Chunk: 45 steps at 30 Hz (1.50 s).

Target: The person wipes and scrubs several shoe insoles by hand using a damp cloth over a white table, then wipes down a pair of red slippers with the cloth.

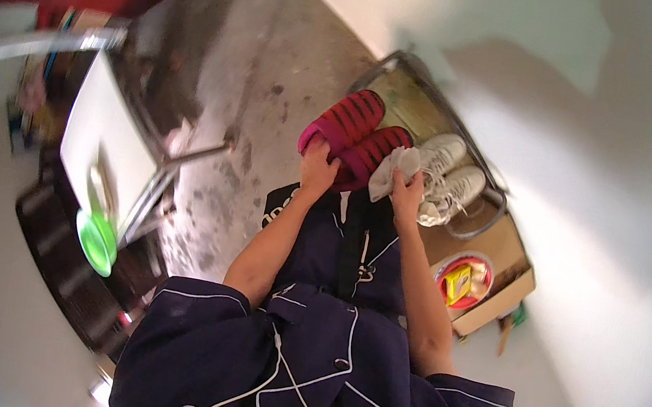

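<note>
My left hand has its fingers at the open end of a red-and-magenta slipper with dark stripes and grips it there. The second slipper of the pair lies against it, close to the same hand. Whether the slippers rest on the surface below or hang just over it, I cannot tell. Between the fingers of my right hand is a crumpled off-white cloth. Just right of the cloth sit two white lace-up sneakers, side by side, partly covered by it.
The shoes are over a metal-framed seat or rack along the white wall. Nearer me stands a cardboard box, with a red-rimmed tub of yellow packets. Leftward are a white-topped table, a green ladle-like scoop and concrete floor.
</note>
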Available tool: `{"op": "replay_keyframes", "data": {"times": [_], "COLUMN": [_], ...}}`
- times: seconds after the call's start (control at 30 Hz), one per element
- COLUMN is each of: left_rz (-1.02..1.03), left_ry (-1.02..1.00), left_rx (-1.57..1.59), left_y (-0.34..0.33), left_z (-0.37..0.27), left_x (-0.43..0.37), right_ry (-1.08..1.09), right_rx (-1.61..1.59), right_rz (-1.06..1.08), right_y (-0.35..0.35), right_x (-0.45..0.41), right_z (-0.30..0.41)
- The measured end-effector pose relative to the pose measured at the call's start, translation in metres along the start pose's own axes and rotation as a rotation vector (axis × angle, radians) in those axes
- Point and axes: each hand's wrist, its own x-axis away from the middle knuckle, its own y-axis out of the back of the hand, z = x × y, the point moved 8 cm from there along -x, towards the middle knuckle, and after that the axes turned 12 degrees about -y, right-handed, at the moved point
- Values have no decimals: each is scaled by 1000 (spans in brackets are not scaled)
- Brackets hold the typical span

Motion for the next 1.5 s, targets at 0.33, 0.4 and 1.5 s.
{"op": "replay_keyframes", "data": {"times": [0.33,0.4,1.5], "left_rz": [-580,-660,-1161], "left_ry": [261,317,808], "left_rx": [5,-14,22], "left_y": [131,151,325], "left_z": [48,59,283], "left_x": [161,197,444], "right_ry": [318,376,1193], "right_rx": [382,224,779], "right_rz": [420,629,1491], "right_y": [-115,-154,-531], "right_x": [78,120,455], "right_z": [38,64,-56]}}
